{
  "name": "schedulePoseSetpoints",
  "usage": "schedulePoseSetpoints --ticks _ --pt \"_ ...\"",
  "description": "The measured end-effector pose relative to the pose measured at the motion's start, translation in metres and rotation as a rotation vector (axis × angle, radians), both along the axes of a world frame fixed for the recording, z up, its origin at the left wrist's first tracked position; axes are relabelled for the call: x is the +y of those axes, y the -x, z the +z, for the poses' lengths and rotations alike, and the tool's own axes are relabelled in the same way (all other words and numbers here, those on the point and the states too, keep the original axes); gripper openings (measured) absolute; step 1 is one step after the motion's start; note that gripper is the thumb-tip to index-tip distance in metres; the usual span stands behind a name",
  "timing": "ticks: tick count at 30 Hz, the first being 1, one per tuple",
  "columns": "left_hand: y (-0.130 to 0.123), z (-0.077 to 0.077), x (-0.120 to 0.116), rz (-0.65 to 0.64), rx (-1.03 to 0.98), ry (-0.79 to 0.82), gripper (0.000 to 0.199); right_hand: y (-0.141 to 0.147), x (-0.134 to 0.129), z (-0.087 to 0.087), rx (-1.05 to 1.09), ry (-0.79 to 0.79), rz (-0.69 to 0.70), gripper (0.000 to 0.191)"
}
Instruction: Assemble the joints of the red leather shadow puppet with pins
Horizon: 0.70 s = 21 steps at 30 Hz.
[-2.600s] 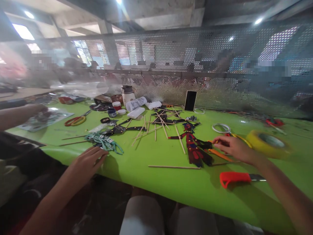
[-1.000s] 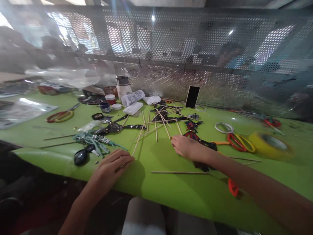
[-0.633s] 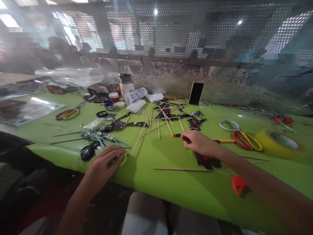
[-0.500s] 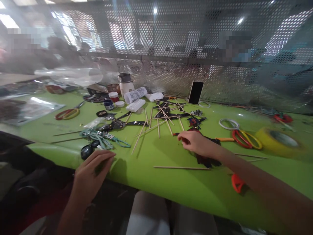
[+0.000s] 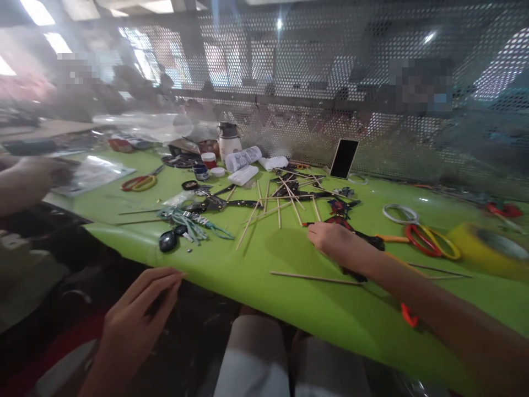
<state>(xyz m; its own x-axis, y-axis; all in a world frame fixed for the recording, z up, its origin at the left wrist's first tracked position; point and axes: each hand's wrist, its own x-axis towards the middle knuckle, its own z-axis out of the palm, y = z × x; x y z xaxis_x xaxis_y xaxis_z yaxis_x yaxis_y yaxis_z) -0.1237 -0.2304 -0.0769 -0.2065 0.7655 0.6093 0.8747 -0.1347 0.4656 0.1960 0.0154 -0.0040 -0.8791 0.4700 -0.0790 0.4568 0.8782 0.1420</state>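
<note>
My left hand (image 5: 142, 303) hovers at the table's front edge, thumb and fingertips pinched together. Whatever lies between them is too small to make out. My right hand (image 5: 345, 245) is low over the green table, its fingers bent and closed, fingertips hidden. Beneath and behind it lies a dark figure with red parts (image 5: 339, 220), partly covered by the hand. A thin wooden stick (image 5: 314, 277) rests in front of that hand. Nearest to my left hand are a shiny black rounded object (image 5: 167, 241) and a bundle of pale teal strips (image 5: 198, 225).
Several sticks lie across black figures (image 5: 289, 190) mid-table. Red-and-yellow scissors (image 5: 433, 241), yellow tape (image 5: 487, 242) and a white ring (image 5: 400, 214) sit at right. A phone (image 5: 344, 159) leans against the perforated screen. Another person's arm (image 5: 25, 184) reaches in at left.
The view has turned a little left. My left hand has drawn back from the black rounded object, toward me. My right hand has turned palm-down by the figure. Another person's arm has appeared at left.
</note>
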Motion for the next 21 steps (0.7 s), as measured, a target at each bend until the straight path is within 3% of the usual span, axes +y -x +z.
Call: schedulePoseSetpoints --ticks 4,8,12,15,18,21 --pt "0.001 0.003 -0.006 0.02 -0.002 0.052 0.014 0.003 0.0 -0.003 0.027 0.023 -0.062 0.023" --pt "-0.002 0.016 0.0 0.019 0.016 -0.018 0.013 -0.008 0.003 0.009 0.136 0.092 -0.167 0.013" --pt "-0.024 0.038 0.02 -0.151 0.064 -0.04 0.012 -0.035 0.002 0.03 0.291 0.137 -0.328 0.015" --pt "-0.058 0.061 0.051 -0.436 0.207 0.021 0.013 -0.057 0.0 0.036 0.374 0.157 -0.446 0.018" --pt "-0.097 0.084 0.097 -0.7 0.507 0.156 0.016 -0.074 -0.002 0.033 0.425 0.186 -0.52 0.023" --pt "-0.134 0.095 0.151 -0.798 0.722 0.185 0.016 -0.086 -0.003 0.028 0.468 0.221 -0.562 0.024"
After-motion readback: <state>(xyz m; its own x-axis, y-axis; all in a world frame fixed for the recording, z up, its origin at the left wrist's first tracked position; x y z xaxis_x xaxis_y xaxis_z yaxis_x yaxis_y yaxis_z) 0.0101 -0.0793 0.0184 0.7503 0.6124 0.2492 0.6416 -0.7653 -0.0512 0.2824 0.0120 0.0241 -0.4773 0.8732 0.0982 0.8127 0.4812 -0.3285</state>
